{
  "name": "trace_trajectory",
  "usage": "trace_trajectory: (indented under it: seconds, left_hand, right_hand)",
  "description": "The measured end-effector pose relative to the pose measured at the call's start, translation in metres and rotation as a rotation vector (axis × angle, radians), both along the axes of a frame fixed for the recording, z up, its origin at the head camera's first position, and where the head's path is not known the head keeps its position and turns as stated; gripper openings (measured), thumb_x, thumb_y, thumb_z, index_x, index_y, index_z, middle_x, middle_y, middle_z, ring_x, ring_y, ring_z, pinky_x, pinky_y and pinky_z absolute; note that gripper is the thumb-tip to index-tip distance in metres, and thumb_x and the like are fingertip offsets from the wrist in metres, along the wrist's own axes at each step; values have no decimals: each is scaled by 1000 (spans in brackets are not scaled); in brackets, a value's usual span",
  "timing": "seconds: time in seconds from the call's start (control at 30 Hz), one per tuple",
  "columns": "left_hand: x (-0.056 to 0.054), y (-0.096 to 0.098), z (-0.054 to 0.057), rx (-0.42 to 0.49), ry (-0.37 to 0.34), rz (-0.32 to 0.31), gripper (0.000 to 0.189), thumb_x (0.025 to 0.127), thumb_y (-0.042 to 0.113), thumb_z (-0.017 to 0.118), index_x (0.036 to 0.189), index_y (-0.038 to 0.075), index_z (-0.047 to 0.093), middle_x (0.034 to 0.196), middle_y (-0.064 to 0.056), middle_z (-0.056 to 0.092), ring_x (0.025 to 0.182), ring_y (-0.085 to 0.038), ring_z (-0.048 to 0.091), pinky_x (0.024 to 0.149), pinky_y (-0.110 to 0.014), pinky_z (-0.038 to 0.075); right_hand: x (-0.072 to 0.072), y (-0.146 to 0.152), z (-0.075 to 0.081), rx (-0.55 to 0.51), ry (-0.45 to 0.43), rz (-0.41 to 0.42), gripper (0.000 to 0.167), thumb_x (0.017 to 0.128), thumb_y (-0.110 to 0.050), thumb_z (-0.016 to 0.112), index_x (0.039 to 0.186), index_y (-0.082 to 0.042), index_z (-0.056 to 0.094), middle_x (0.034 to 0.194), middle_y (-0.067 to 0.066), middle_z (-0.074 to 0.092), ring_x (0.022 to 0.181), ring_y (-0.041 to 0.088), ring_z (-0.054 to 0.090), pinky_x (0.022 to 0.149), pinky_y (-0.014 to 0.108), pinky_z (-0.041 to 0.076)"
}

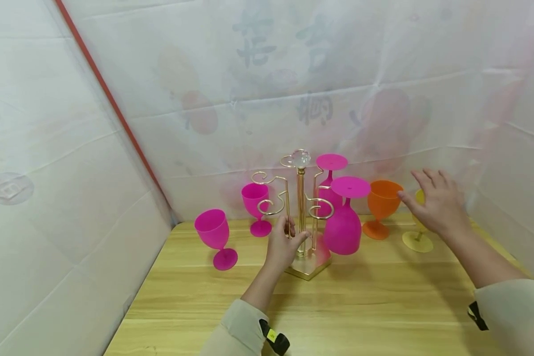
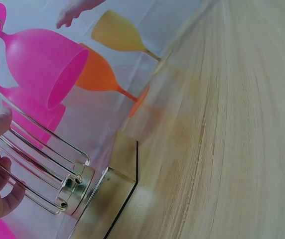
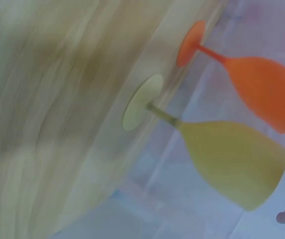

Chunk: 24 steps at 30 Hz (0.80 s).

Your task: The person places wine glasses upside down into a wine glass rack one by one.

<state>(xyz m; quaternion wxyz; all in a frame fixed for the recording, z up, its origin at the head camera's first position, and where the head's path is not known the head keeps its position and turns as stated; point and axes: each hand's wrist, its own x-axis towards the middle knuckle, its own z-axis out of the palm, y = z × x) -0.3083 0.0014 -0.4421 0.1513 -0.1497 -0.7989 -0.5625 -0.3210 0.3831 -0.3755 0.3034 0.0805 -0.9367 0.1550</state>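
A gold wire stemware rack (image 1: 300,207) with a crystal ball (image 1: 300,158) on top stands on the table. My left hand (image 1: 281,249) grips its upright wires low on the near left side, thumb and fingers around them. Two pink goblets hang upside down from the rack's right side, a nearer one (image 1: 343,228) and a farther one (image 1: 332,161). At the right, my right hand (image 1: 440,205) is raised beside an upright yellow goblet (image 3: 232,157), fingers spread and holding nothing. In the head view it covers much of that goblet's bowl.
An orange goblet (image 1: 382,200) stands upright between the rack and the yellow one. Left of the rack stand two upright pink goblets, one nearer (image 1: 212,230) and one farther back (image 1: 255,199). White printed sheeting (image 1: 249,99) rises behind the wooden table (image 1: 196,306).
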Motion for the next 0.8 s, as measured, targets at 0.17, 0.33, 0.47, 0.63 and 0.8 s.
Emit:
trace_trajectory:
  seconds: [0.17, 0.33, 0.47, 0.63, 0.8]
  left_hand:
    - [-1, 0, 0, -3, 4, 7, 38, 81, 21, 81, 94, 9, 47, 79, -9, 48, 70, -11, 39, 54, -20, 30]
    - [-1, 0, -1, 5, 8, 2, 38, 81, 21, 81, 93, 9, 47, 79, -13, 49, 69, -11, 38, 52, -20, 30]
    - [-2, 0, -2, 2, 9, -6, 38, 81, 22, 81, 92, 10, 47, 80, -16, 49, 68, -11, 36, 50, -20, 29]
    - [-3, 0, -2, -4, 10, -1, 37, 82, 24, 81, 92, 10, 48, 79, -13, 48, 68, -11, 36, 50, -20, 28]
    - [-5, -1, -2, -27, 11, 13, 37, 81, 27, 80, 90, 15, 47, 78, -9, 49, 70, -11, 38, 52, -20, 30]
  right_hand:
    - [-8, 9, 0, 53, -75, -62, 73, 97, -57, 46, 153, -13, 32, 153, 27, 30, 141, 54, 15, 105, 77, 9]
    - [-16, 14, -3, 64, -169, -97, 75, 97, -62, 40, 155, -16, 28, 156, 27, 23, 142, 55, 9, 105, 78, 5]
    - [-20, 18, -10, 76, -261, -125, 78, 96, -67, 35, 157, -20, 22, 159, 28, 13, 141, 60, -2, 105, 79, -6]
    - [-24, 21, -11, 111, -358, -145, 83, 93, -73, 29, 159, -24, 15, 160, 29, 3, 134, 69, -9, 99, 80, -15]
    - [-28, 22, -12, 163, -440, -165, 88, 90, -79, 23, 159, -27, 5, 158, 33, 4, 131, 73, -2, 96, 83, -10]
